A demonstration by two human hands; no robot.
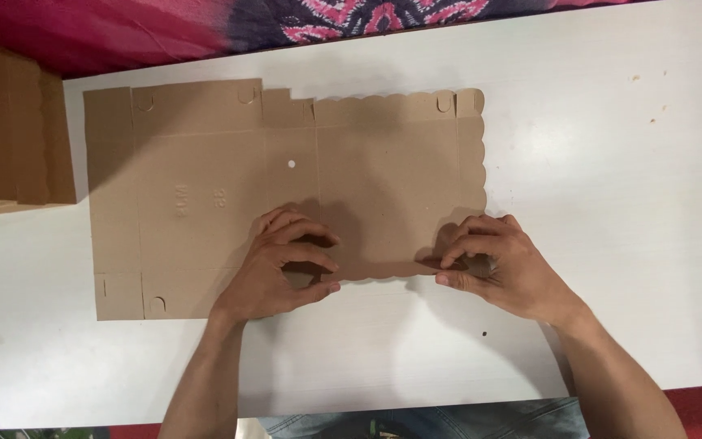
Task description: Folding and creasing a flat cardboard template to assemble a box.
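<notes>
Both hands, the left hand (286,264) and the right hand (493,260), pinch the near scalloped edge of a flat die-cut cardboard box blank (286,187) lying on the white surface (595,162), fingers curled closed on it.

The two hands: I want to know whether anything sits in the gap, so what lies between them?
In the head view, only the cardboard sheet's scalloped near flap lies between the left hand and right hand, which both grip it.

I'd call this a small box-making workshop, maybe run from a home. I see a plain white table (578,162), a die-cut cardboard blank (205,187) flat on it, stacks of cardboard (10,138) at both table ends, and bright patterned cloth (327,20) beyond the far edge.
</notes>
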